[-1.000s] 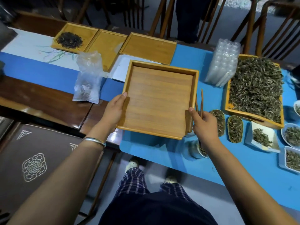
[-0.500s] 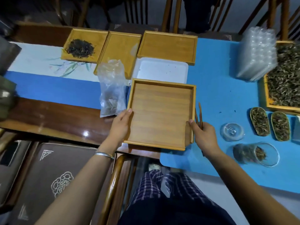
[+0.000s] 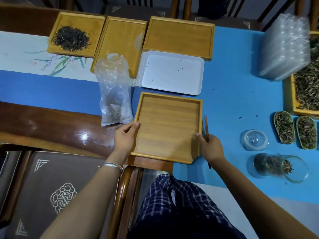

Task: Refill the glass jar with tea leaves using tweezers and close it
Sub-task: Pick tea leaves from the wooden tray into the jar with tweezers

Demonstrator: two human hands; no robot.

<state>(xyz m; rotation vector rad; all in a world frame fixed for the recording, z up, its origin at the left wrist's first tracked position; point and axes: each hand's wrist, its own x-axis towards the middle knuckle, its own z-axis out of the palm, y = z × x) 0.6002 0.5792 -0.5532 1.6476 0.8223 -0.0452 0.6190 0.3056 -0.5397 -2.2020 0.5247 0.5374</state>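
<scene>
Wooden table [image 3: 43,125] under blue cloth [image 3: 233,104], bearing trays [image 3: 177,34].

Wooden trays: five. Four bare — one [image 3: 167,126] near front edge of table, held by both hands; two [image 3: 120,44] [image 3: 178,36] along back edge. One [image 3: 76,34] at back-left holds dark tea; one [image 3: 305,94] at right edge holds green tea.
White tray [image 3: 172,73]: one.
Plastic bag [image 3: 114,90]: one.
Little leaf scoops: two [image 3: 284,129] [image 3: 306,132].
Glass jar [image 3: 276,167]: one.
Glass lid [image 3: 254,139]: one.
Tweezers [image 3: 205,130]: one pair.
Hands: two [image 3: 125,137] [image 3: 209,147].

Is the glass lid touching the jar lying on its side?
Apart. The head view shows blue cloth between the glass lid and the jar.
</scene>
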